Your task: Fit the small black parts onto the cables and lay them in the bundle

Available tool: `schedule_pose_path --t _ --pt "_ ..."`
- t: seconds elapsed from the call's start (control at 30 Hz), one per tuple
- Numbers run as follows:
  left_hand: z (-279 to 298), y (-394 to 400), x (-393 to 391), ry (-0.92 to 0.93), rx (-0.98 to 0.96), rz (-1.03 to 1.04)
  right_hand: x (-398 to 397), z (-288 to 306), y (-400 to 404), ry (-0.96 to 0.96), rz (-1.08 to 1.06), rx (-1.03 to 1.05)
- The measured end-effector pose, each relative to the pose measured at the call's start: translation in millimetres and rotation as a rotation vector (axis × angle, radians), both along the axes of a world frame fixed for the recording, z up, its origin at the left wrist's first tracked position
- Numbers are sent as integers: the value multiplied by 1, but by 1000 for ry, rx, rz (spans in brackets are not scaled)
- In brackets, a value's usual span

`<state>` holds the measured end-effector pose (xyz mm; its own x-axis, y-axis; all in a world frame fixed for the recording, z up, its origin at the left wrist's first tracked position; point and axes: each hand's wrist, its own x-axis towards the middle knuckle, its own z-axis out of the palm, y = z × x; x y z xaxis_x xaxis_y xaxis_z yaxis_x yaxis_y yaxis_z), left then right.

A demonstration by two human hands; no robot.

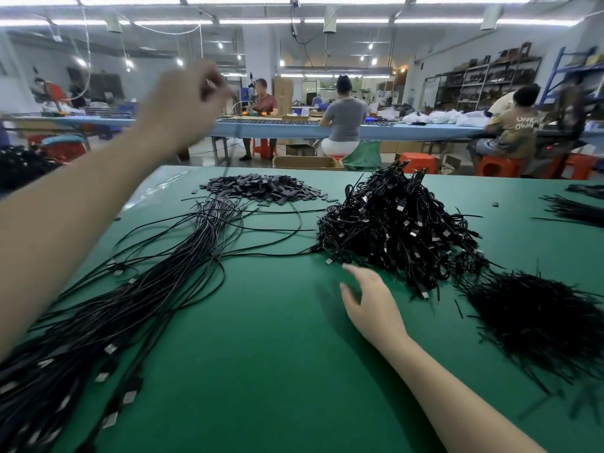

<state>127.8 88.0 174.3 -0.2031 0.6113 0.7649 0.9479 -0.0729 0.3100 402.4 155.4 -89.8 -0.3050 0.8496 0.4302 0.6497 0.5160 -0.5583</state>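
Observation:
My left hand (188,103) is raised high over the far left of the green table (261,371), its fingers pinched on a thin black cable (227,158) that hangs down blurred toward the bundle. The bundle of laid black cables (137,295) runs from the table's middle to the near left corner, USB plugs showing along it. A heap of small black parts (264,188) lies at the far edge. A tangled pile of black USB cables (398,223) sits right of centre. My right hand (369,302) hovers open just in front of that pile, holding nothing.
A mound of thin black strips (536,322) lies at the right, with more black strips (575,207) at the far right edge. Beyond the table, three people sit on orange stools at a long blue workbench (392,130). Cardboard boxes (307,162) stand on the floor.

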Motion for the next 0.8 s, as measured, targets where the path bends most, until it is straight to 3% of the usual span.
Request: schedule_pose_path --t 0.13,0.2,0.33,0.43,0.53,0.6,0.73,0.8 --pt "-55 22 88 -9 -125 -308 2 50 -8 311 131 130" --pt "-90 32 113 -137 -179 -452 4 81 -11 344 204 167" --pt "-130 41 145 -510 -278 -751 18 119 -14 256 258 6" --pt "-136 43 138 -655 -386 -831 32 124 -9 208 282 -68" --pt "-135 43 109 -573 -687 -863 48 126 2 328 190 -110" --pt "-131 40 88 -527 -784 -809 57 128 10 480 99 -150" --pt "-125 38 58 -619 -707 -687 63 128 15 542 11 -196" --pt "-123 41 51 -937 -602 -717 61 128 14 641 90 -290"
